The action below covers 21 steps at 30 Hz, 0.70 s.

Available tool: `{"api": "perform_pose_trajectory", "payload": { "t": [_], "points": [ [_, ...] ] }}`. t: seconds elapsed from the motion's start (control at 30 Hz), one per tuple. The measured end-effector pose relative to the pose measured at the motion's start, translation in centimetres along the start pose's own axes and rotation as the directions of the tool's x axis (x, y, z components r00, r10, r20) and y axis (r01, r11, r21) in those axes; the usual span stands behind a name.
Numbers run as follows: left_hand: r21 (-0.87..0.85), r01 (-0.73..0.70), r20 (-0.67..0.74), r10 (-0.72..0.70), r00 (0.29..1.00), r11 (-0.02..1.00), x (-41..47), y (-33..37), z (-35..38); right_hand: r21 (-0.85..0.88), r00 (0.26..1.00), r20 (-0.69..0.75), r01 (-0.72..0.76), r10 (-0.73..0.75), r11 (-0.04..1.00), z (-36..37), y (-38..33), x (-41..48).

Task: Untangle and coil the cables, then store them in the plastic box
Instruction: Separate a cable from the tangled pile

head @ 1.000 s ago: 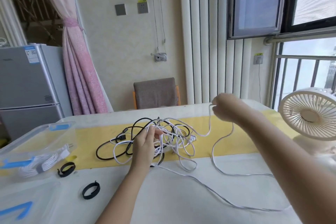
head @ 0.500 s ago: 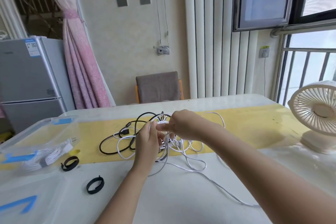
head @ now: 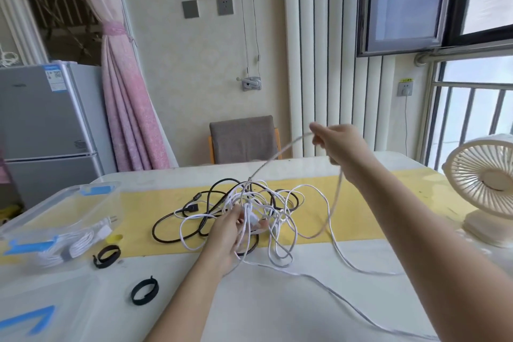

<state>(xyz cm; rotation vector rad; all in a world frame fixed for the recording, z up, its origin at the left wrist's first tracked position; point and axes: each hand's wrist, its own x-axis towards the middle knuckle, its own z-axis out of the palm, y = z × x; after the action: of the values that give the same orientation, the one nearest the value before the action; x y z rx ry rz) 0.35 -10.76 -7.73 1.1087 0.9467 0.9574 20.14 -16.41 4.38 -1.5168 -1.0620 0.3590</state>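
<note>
Cable slack lies nearest me: a loose white cable (head: 369, 271) trails over the table under my right forearm, and two black straps (head: 144, 290) sit just left of my left wrist. My left hand (head: 227, 236) grips the middle of the tangle (head: 266, 203), fingers curled round a bunch of white strands and holding it down. A black cable (head: 166, 221) loops out to the left of that hand, wound in with the white. Well left of it stands the plastic box (head: 63, 197), with one coiled white cable (head: 77, 244) inside. Farther out, my right hand (head: 338, 144) is raised above and right of the tangle, pinching a single white strand (head: 280, 153) that runs taut down into the knot. These cords look light, limp and smooth. I judge they will slide freely but snag at the plugs, so I should hold close to the knot and feed the strand through, not yank it. A fan (head: 483, 189) stands right of my right arm.
</note>
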Motion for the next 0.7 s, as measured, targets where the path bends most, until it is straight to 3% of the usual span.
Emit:
{"api": "perform_pose_trajectory", "payload": {
  "t": [0.1,0.17,0.23,0.3,0.4,0.43,0.5,0.6,0.7],
  "points": [
    [-0.072,0.051,-0.035,-0.053,0.998,0.996,0.7,0.1,-0.4,-0.521,0.999,-0.048,-0.039,0.016,0.853,-1.1,3.6,0.7],
    [0.121,-0.061,-0.111,0.075,0.991,0.991,1.2,-0.2,-0.6,-0.683,0.998,-0.064,-0.054,0.014,0.729,-1.1,5.4,0.9],
    [0.359,-0.194,-0.121,0.252,0.96,0.913,1.1,-0.6,-0.5,-0.758,0.999,-0.025,0.013,-0.049,0.652,-0.3,5.8,0.6],
    [0.552,-0.309,-0.077,0.416,0.906,0.774,0.9,-0.8,-0.5,-0.717,0.982,0.091,0.182,-0.168,0.672,1.2,5.1,0.0],
    [0.681,-0.4,-0.044,0.579,0.814,0.614,0.5,-1.0,-0.5,-0.447,0.902,0.336,0.406,-0.271,0.797,3.7,3.4,-2.5],
    [0.695,-0.407,-0.049,0.604,0.795,0.593,0.6,-0.9,-0.5,-0.391,0.861,0.447,0.43,-0.241,0.813,4.7,3.0,-3.5],
    [0.724,-0.429,-0.045,0.657,0.753,0.54,0.5,-0.8,-0.6,-0.452,0.804,0.587,0.42,-0.093,0.787,6.1,2.6,-5.2],
    [0.754,-0.414,-0.05,0.673,0.738,0.51,0.7,-0.6,-1.0,-0.509,0.746,0.665,0.492,-0.04,0.707,7.1,2.5,-6.1],
    [0.685,-0.347,-0.122,0.57,0.812,0.641,1.1,-0.5,-1.2,-0.348,0.724,0.675,0.484,-0.144,0.803,6.5,2.4,-6.0]
  ]
}}
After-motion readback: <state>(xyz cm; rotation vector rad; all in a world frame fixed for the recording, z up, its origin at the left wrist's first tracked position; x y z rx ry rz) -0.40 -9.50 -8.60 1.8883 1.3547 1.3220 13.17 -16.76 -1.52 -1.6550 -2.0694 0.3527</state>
